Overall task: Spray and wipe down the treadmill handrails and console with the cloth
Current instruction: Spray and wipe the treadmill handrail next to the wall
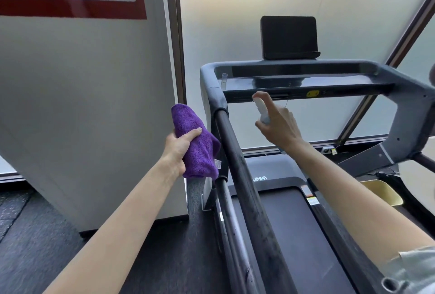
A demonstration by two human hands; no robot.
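Note:
My left hand (179, 150) grips a bunched purple cloth (194, 139), held just left of the treadmill's left handrail (244, 176), a long black bar running toward me. My right hand (281, 126) holds a small white spray bottle (261, 111) with the forefinger raised over its top, nozzle pointing left toward the upper end of that handrail. Behind sits the grey console frame (294, 67) with a dark tray and a black screen (289, 37) standing on top. The right handrail (423, 159) shows only at the frame's edge.
A white wall panel (94, 105) with a red-bordered warning sign stands close on the left. Frosted window glass (235, 11) fills the back. The treadmill belt (289, 227) lies below my arms. A yellowish bin (383, 192) stands on the dark floor to the right.

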